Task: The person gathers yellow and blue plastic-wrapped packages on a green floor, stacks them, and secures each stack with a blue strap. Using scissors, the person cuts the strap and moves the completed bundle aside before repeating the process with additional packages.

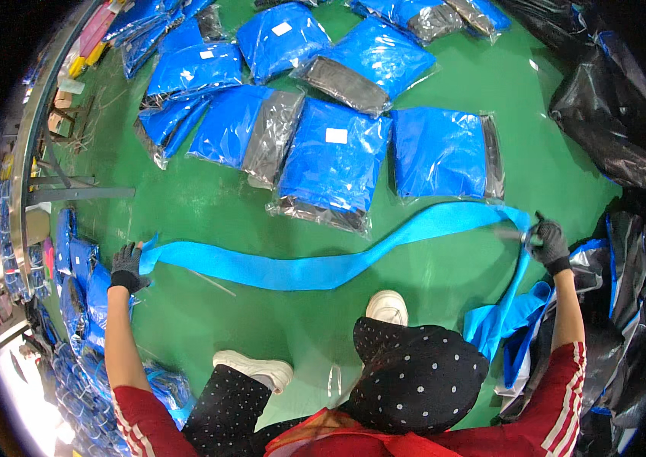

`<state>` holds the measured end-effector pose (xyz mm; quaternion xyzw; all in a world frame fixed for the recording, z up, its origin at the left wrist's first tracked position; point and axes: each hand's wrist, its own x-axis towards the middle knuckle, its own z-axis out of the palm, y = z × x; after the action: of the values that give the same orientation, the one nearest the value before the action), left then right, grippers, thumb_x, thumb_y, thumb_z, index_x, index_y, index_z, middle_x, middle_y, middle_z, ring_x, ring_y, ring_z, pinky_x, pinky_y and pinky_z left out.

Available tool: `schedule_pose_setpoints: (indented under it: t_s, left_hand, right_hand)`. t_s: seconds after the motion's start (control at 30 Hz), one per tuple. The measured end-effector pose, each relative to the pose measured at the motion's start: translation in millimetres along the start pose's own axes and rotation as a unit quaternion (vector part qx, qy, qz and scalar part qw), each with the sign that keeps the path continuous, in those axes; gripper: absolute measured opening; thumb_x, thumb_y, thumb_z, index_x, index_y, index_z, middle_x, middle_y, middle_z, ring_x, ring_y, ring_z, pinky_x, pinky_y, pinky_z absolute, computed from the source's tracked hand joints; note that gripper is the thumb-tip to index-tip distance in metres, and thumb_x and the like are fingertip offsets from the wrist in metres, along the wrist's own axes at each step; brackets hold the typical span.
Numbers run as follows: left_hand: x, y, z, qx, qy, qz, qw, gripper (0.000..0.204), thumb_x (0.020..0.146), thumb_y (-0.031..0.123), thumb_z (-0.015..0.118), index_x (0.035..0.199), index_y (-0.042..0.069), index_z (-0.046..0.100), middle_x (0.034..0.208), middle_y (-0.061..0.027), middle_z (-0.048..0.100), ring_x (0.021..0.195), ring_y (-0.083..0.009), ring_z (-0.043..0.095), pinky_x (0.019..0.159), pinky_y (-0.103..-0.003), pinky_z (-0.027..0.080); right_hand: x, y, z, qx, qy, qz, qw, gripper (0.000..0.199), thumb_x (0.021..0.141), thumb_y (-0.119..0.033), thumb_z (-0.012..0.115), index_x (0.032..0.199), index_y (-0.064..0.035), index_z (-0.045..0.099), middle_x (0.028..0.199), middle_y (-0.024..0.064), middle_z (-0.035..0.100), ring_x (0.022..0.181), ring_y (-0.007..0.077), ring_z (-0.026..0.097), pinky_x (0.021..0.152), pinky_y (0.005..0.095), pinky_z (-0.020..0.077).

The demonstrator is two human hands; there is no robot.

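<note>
A long light-blue fabric strip [285, 273] stretches in a wave between my hands, just above the green floor. My left hand [126, 268], in a dark grey glove, pinches its left end. On the far right my gloved right hand [548, 242] is closed around the strip where it folds down. A thin, blurred metallic tool [507, 232], perhaps scissors, sticks out leftward from that hand. From there the strip runs down to a crumpled blue heap of the same fabric [483, 324] beside my right knee.
Several plastic-wrapped blue and black packages [336, 156] lie ahead on the green floor [209, 202]. More blue bundles [98, 297] line the left side, below a metal frame leg [83, 194]. Black sheeting [609, 114] is heaped along the right. My white shoes [388, 308] are below the strip.
</note>
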<state>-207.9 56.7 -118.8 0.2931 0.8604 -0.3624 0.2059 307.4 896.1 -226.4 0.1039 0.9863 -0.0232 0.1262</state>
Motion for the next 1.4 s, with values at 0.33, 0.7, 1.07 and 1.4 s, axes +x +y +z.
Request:
schedule_pose_setpoints:
  t_s: [0.33, 0.7, 1.07, 1.4]
  left_hand:
    - [147, 239, -80, -0.652, 0.091, -0.001, 0.752, 0.059, 0.077, 0.026, 0.065, 0.128, 0.007, 0.042, 0.125, -0.0199, 0.049, 0.113, -0.0361, 0.049, 0.095, -0.042, 0.042]
    - [198, 216, -120, -0.982, 0.051, -0.080, 0.163, 0.038, 0.090, 0.035, 0.050, 0.114, 0.005, 0.058, 0.104, -0.0108, 0.063, 0.081, -0.0231, 0.059, 0.074, -0.036, 0.048]
    - [-52, 200, 33, -0.922, 0.062, -0.051, 0.380, 0.057, 0.081, 0.014, 0.065, 0.130, -0.001, 0.039, 0.120, -0.0127, 0.055, 0.099, -0.0208, 0.057, 0.084, -0.034, 0.049]
    - [-39, 286, 43, -0.915, -0.120, -0.044, 0.382, 0.053, 0.079, 0.013, 0.069, 0.124, 0.000, 0.045, 0.094, -0.0050, 0.059, 0.082, -0.0157, 0.055, 0.075, -0.025, 0.046]
  right_hand:
    - [148, 21, 32, 0.229, 0.056, 0.519, 0.821, 0.046, 0.075, -0.028, 0.061, 0.111, 0.0011, 0.056, 0.091, 0.0224, 0.062, 0.086, 0.0369, 0.060, 0.075, 0.0396, 0.0473]
    - [198, -389, -26, 0.207, 0.190, -0.205, 0.938, 0.065, 0.065, -0.033, 0.069, 0.126, -0.0316, 0.047, 0.136, 0.0115, 0.043, 0.127, 0.0407, 0.036, 0.102, 0.0653, 0.0162]
    - [333, -361, -63, 0.106, 0.356, -0.057, 0.927, 0.047, 0.077, -0.034, 0.060, 0.119, -0.0148, 0.053, 0.133, 0.0137, 0.042, 0.122, 0.0355, 0.038, 0.099, 0.0549, 0.0297]
    - [170, -325, 38, 0.176, 0.036, -0.016, 0.984, 0.044, 0.066, -0.018, 0.066, 0.109, -0.0158, 0.059, 0.108, 0.0131, 0.059, 0.101, 0.0354, 0.054, 0.090, 0.0467, 0.0412]
